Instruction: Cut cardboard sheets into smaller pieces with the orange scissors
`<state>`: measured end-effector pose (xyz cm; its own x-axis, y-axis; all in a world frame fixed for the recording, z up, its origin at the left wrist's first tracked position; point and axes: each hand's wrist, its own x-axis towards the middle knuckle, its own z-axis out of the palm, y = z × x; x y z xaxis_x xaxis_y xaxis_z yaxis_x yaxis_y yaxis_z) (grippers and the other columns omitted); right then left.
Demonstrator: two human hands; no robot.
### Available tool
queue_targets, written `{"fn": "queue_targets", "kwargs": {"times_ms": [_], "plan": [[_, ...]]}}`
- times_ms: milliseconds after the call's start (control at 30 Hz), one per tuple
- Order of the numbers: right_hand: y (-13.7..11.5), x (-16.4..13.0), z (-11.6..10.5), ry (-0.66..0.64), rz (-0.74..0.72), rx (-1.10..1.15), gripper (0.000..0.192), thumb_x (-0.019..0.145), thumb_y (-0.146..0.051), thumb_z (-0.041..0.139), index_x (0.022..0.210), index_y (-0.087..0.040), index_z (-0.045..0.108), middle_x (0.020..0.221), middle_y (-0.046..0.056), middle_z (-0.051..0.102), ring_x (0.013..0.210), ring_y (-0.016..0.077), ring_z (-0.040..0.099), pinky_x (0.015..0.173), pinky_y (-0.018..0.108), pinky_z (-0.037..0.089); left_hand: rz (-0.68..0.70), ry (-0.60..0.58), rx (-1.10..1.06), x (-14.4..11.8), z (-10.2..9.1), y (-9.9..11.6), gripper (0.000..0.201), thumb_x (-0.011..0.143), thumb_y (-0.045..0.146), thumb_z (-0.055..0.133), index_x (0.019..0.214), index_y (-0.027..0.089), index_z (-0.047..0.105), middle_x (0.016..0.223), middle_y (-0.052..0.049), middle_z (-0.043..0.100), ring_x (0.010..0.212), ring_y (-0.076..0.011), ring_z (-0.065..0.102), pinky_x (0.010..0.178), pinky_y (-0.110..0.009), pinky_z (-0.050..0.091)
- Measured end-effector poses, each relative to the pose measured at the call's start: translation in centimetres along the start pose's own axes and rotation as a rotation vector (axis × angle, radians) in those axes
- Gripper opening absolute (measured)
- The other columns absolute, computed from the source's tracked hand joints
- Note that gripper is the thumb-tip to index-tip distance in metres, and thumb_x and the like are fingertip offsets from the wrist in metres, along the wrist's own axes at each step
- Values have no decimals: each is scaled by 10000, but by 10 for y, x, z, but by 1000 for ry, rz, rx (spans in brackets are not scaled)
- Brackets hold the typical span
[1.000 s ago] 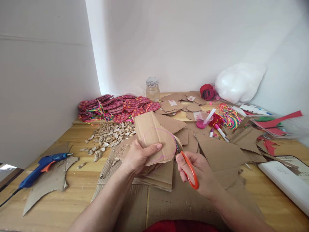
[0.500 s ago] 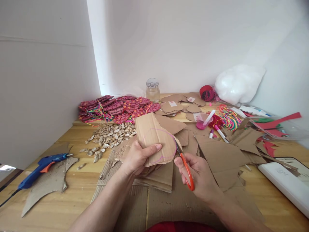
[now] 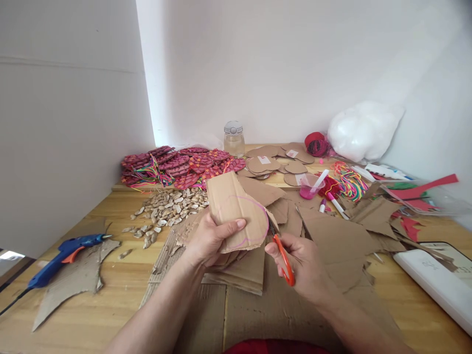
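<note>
My left hand [image 3: 207,239] holds up a brown cardboard piece [image 3: 236,209] with a pink curved outline drawn on it, thumb across its lower front. My right hand [image 3: 300,265] grips orange-handled scissors [image 3: 283,258], whose blades meet the cardboard's right edge along the pink line. Both hands hover above a heap of flat cardboard sheets [image 3: 324,236] on the wooden table [image 3: 110,280].
A blue glue gun [image 3: 61,258] lies at the left on a cardboard scrap. Seeds [image 3: 167,209], red patterned pieces [image 3: 180,164], a glass jar [image 3: 233,138], cardboard cut-outs [image 3: 276,160], a pink cup [image 3: 309,186], coloured threads [image 3: 348,179], white stuffing [image 3: 363,130] and a white tray [image 3: 435,282] surround the heap.
The scissor handles have drawn closer together and my right hand has shifted slightly left and up toward the cardboard. My left hand holds the piece almost unmoved.
</note>
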<state>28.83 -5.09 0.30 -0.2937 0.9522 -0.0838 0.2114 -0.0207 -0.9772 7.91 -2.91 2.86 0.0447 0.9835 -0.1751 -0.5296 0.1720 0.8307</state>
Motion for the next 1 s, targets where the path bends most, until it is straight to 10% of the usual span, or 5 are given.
{"fn": "queue_targets", "kwargs": {"times_ms": [367,1000], "plan": [[-30,3,-7,-195,114,251,649,847,-809,502,607,-206,495,422,-49,450,405,90,353,470,242,289,74,-10,39,2,0,-2,552,624,188,920,1124,106,700,1125,-149,769,1002,-317,746,914,-440,610],[-27,5,-20,-333,46,65,555,880,-720,566,716,-190,549,500,-28,524,468,99,376,485,236,275,121,26,108,8,-8,9,523,630,183,919,1109,78,736,1003,-132,790,831,-248,759,763,-344,646]]}}
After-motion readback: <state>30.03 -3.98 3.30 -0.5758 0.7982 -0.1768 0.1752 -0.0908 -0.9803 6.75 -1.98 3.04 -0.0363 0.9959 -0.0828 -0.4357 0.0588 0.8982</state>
